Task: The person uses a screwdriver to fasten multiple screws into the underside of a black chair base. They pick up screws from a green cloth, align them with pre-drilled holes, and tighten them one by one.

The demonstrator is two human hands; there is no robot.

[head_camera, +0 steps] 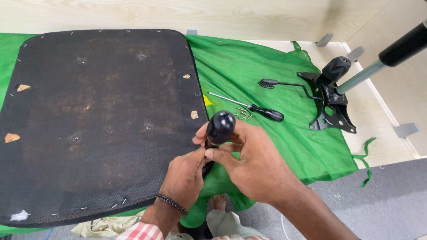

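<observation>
My right hand [251, 160] grips a black-handled tool [219, 126], its rounded handle end pointing up toward the camera. My left hand [187, 178], with a dark braided wristband, pinches the lower part of the same tool near the front right edge of a black fabric-covered chair seat base [98, 115]. The seat base lies upside down on a green cloth [249, 71]. The tool's tip is hidden behind my fingers.
A black-handled screwdriver [253, 108] lies on the cloth beside several small screws [242, 114]. Farther right sits a black metal chair mechanism plate [331, 106] with a lever [284, 84] and a gas cylinder [382, 62]. A pale wooden wall runs along the back.
</observation>
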